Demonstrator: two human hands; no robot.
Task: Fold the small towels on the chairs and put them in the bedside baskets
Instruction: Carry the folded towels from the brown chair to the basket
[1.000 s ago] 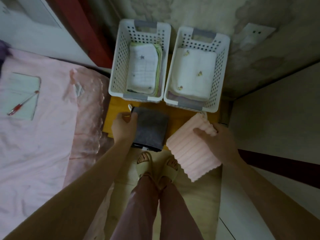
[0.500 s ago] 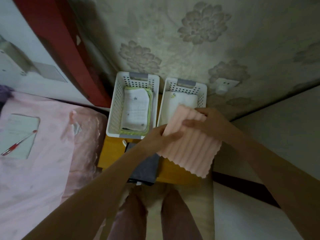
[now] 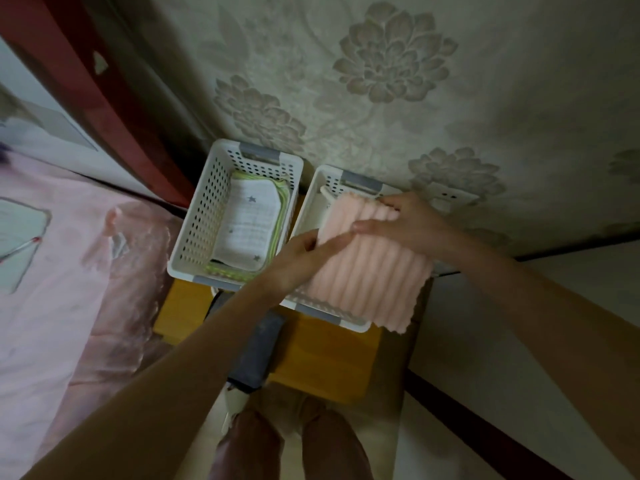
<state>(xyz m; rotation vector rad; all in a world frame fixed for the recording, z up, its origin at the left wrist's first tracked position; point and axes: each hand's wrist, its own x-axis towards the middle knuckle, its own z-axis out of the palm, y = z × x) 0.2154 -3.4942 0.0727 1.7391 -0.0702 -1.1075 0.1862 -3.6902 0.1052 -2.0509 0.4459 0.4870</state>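
Both hands hold the folded pink towel (image 3: 367, 268) over the right basket (image 3: 349, 322): left hand (image 3: 294, 261) grips its left edge, right hand (image 3: 405, 221) pinches its far edge.

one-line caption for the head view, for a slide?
Both hands lower a folded pink towel into the right-side basket.

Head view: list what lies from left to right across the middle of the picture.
Pink bedspread → white perforated basket holding the star-print cloth → left hand → ribbed pink towel → right hand.
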